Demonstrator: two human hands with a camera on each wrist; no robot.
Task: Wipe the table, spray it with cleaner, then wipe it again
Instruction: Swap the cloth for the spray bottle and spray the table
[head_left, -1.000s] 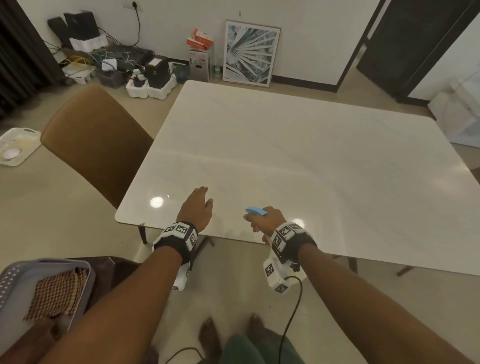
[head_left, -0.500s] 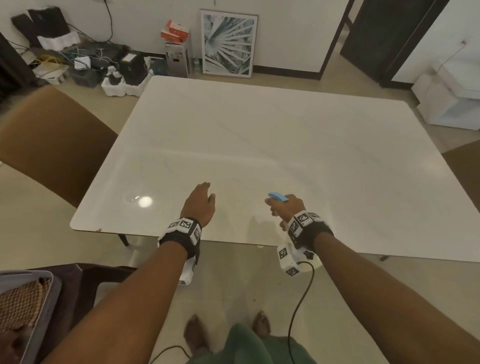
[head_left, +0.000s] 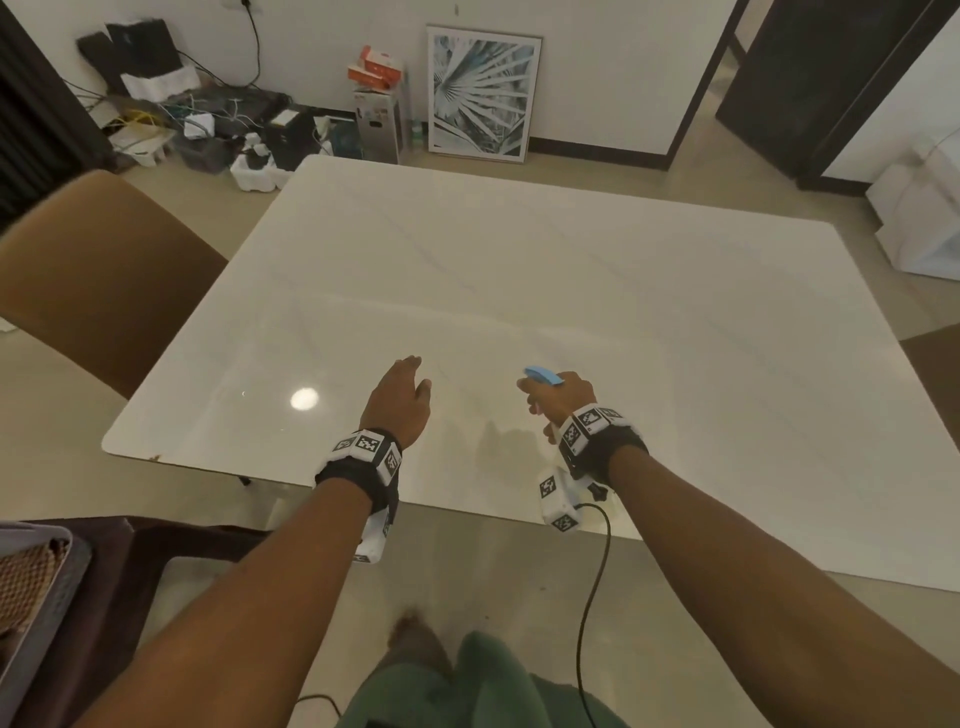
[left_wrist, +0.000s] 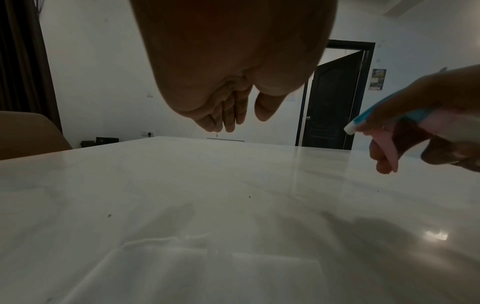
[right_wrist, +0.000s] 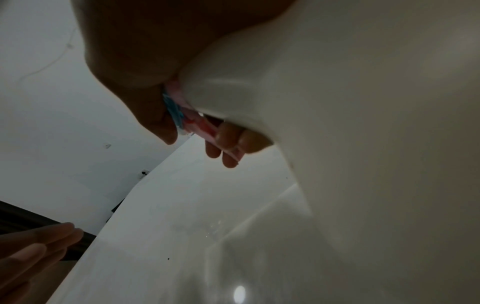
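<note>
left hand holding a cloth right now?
No. The left hand hangs open and bare over the table; only the right hand holds something, the spray bottle.

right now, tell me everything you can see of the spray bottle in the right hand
The spray bottle has a blue head with a white nozzle tip, a pale pink trigger and a smooth, whitish plastic body. The right hand grips it at the neck, with fingers curled over the trigger. It is held above the near part of the white table, not resting on it, nozzle pointing away from the person across the tabletop. Most of it is hidden from the head view; only the blue top shows. No label or liquid level is readable.
</note>
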